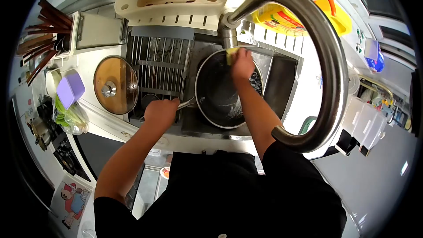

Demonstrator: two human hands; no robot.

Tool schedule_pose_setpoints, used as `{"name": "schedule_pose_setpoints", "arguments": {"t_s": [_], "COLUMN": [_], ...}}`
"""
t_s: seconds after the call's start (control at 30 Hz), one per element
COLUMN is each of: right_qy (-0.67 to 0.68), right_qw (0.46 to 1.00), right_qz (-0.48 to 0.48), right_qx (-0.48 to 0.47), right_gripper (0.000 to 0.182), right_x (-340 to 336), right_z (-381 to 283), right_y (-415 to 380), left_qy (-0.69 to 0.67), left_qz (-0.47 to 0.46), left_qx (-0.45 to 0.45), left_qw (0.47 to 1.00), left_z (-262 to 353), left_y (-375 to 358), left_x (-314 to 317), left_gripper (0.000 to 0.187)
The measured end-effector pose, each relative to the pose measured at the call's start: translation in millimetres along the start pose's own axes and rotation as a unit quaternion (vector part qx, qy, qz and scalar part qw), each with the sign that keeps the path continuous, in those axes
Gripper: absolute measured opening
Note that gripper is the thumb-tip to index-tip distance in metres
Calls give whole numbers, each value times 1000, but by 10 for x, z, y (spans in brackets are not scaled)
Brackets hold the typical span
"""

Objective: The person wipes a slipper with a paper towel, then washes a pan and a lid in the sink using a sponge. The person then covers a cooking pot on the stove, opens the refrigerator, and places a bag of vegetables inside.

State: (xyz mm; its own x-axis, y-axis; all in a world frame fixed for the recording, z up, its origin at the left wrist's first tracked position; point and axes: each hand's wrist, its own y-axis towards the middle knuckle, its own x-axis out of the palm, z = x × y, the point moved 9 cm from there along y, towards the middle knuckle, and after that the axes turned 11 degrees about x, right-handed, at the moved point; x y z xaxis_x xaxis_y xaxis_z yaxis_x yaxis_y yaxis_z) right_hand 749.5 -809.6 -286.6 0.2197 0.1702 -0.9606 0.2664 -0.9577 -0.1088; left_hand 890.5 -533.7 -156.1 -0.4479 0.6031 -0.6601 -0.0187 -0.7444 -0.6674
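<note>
A dark, round frying pan [216, 83] with a pale rim sits tilted in the steel sink, suds and water showing on its right side. My left hand [159, 113] is closed round the pan's handle, at the pan's left. With its fingers closed, my right hand [243, 65] presses a yellow sponge [231, 55] against the far inner edge of the pan. The curved metal faucet [328, 61] arches over my right forearm.
Left of the pan, a metal drying rack [161, 66] spans the sink. A glass lid [115, 84] lies on the counter beside it. Chopsticks [50, 28] stand in a holder at far left. A yellow bottle [282, 20] and a brush holder [172, 0] are behind the sink.
</note>
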Motion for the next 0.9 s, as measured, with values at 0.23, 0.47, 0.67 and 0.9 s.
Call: {"name": "schedule_pose_setpoints", "arguments": {"t_s": [0.23, 0.47, 0.67, 0.9], "right_qy": [-222, -356, 24, 301], "right_qw": [975, 866, 836, 834], "right_qz": [3, -203, -494, -431], "right_qx": [11, -288, -236, -168], "right_gripper": [23, 19, 30, 25], "right_x": [-237, 17, 316, -80], "right_z": [833, 1045, 121, -535], "right_y": [-12, -1047, -2171, -1814], "left_qy": [24, 0, 6, 32], "left_qz": [14, 30, 25, 32], "left_qx": [33, 13, 18, 26], "left_qw": [999, 999, 1000, 999], "left_z": [3, -56, -17, 11], "left_y": [30, -19, -5, 35], "left_x": [-174, -83, -101, -227], "left_gripper": [15, 13, 12, 15]}}
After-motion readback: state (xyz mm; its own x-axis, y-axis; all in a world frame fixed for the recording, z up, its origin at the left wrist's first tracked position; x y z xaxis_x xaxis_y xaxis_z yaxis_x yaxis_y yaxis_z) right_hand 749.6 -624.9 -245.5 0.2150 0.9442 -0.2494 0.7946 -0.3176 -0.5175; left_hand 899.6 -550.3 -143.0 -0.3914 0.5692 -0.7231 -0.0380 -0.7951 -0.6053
